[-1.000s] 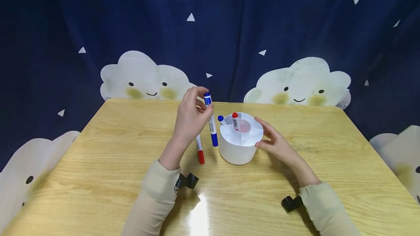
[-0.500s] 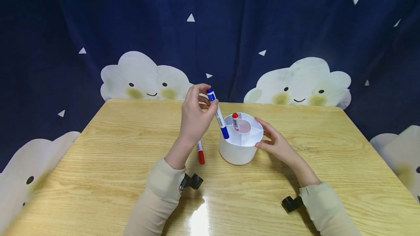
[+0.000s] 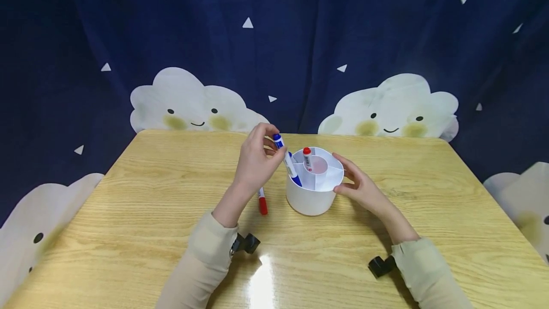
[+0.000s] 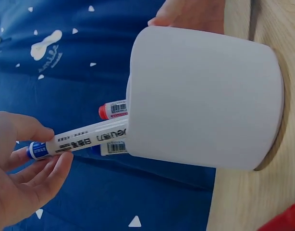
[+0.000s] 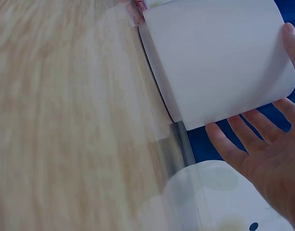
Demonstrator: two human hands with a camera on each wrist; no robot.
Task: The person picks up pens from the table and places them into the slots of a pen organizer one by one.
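Note:
In the head view my left hand [image 3: 259, 159] pinches a white marker [image 3: 290, 169] by its upper blue-capped end. The marker tilts, with its lower blue end inside the front-left compartment of a round white pen holder [image 3: 310, 203]. The left wrist view shows thumb and fingertips on the marker [image 4: 85, 139], its far part hidden by the holder's wall. My right hand [image 3: 362, 190] holds the holder's right side, thumb and fingers spread round it. A red-capped marker [image 3: 307, 160] stands in the holder. Behind the held marker, a second blue-capped marker [image 4: 114, 148] pokes out.
On the wooden table [image 3: 128, 232], a red-capped marker [image 3: 262, 204] lies left of the holder, partly hidden behind my left forearm. Black wrist cameras sit at both cuffs. A dark blue curtain [image 3: 291, 37] with clouds hangs behind the table's far edge.
My left hand has carried the blue marker right, over the holder, then lowered it so its bottom end is inside a compartment. The right hand and holder have stayed in place.

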